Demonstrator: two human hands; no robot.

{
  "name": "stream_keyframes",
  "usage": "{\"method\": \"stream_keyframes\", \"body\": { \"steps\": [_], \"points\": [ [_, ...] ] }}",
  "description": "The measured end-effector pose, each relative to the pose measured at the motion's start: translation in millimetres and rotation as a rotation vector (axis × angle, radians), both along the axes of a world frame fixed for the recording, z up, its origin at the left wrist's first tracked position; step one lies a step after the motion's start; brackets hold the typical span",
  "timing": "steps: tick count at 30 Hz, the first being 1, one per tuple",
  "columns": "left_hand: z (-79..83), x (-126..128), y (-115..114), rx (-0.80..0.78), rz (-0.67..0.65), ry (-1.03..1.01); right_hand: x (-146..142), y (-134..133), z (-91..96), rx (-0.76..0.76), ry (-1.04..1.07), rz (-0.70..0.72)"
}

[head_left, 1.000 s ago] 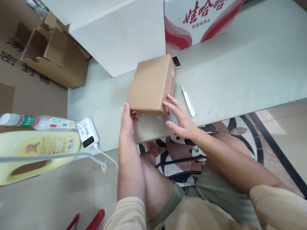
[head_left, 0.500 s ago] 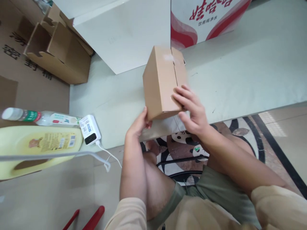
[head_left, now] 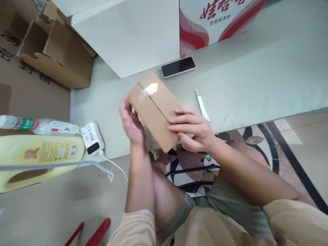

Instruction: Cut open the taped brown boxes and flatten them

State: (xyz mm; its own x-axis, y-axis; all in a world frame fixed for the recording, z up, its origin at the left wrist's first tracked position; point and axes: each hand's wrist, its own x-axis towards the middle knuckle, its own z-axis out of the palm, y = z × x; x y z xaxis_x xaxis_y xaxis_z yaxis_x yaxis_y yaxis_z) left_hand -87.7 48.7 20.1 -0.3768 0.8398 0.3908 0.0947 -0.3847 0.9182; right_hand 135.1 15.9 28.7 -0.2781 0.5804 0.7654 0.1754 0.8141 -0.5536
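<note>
A small brown cardboard box (head_left: 156,109) is held tilted between my two hands above the pale table. A seam runs along its upward face, with shiny clear tape across it. My left hand (head_left: 132,119) wraps round the left end, its fingertips partly hidden behind the box. My right hand (head_left: 193,128) lies with its fingers on the right part of the seam face. Just right of the box, a slim white tool (head_left: 202,104) with a narrow tip rests on the table. Behind the box lies a phone (head_left: 178,67) with a dark screen.
A white box (head_left: 128,37) and a red-and-white carton (head_left: 220,20) stand at the back. On the left are an open cardboard box (head_left: 66,54), a plastic bottle (head_left: 43,126), a yellow bottle (head_left: 51,153) and a white device (head_left: 92,138) with a cable.
The box has turned and come left and lower, its taped seam now facing up. My left hand has moved up to its left end. The phone and white tool are now uncovered.
</note>
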Motion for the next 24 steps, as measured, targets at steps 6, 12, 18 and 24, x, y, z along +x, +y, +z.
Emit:
{"method": "stream_keyframes", "body": {
  "steps": [6, 12, 18, 24],
  "points": [
    [3.7, -8, -4, 0.107, 0.075, 0.498, -4, -8, 4.0, -0.029, -0.002, 0.099],
    [-8.2, -6, -4, 0.12, 0.1, 0.405, 31, 12, -5.9, -0.296, -0.129, -0.431],
    [-2.6, -5, -6, 0.102, 0.096, 0.393, 57, 32, -28.4, -0.636, -0.744, -0.751],
    [-0.9, -5, -6, 0.088, 0.092, 0.396, 50, 31, -20.9, -0.73, -0.712, -0.68]
  ]
}}
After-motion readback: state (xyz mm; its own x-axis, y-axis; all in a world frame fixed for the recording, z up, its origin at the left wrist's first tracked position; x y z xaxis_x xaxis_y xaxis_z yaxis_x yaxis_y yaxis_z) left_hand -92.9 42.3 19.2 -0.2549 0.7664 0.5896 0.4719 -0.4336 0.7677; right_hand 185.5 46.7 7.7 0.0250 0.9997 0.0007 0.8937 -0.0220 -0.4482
